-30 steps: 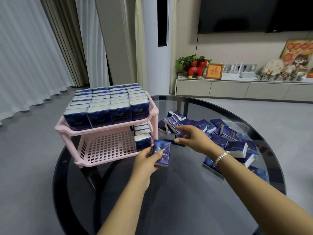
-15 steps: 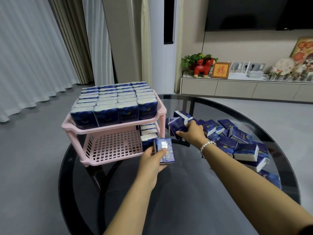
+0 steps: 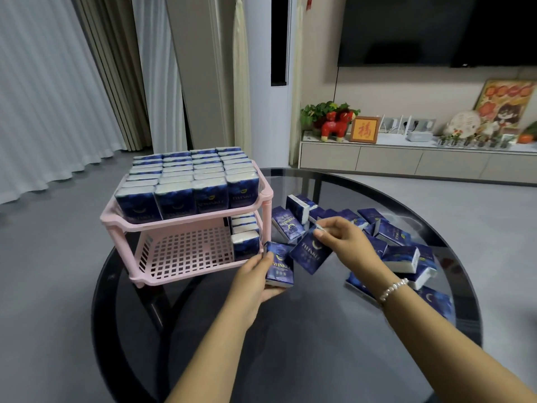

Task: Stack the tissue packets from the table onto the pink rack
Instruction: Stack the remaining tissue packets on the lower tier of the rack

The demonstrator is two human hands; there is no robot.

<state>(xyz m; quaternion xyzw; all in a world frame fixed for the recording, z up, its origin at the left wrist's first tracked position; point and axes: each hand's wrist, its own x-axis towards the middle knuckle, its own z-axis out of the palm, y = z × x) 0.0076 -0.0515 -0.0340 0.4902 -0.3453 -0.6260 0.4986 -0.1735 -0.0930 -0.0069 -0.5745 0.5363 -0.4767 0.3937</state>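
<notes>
Blue second packet [image 3: 310, 254] now lifted, both hands clamped on packets: left hand [image 3: 255, 279], right hand [image 3: 345, 239].

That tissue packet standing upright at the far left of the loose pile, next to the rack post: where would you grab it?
Probably by its two broad blue faces near the top, coming down from above. The upright packet stands on end, leaning slightly, with its top edge free. The pink rack post crowds its left side and other packets press in from the right.

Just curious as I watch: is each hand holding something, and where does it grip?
Yes. The left hand grips one tissue packet by its long sides. The right hand pinches another tissue packet at its top end.
</notes>
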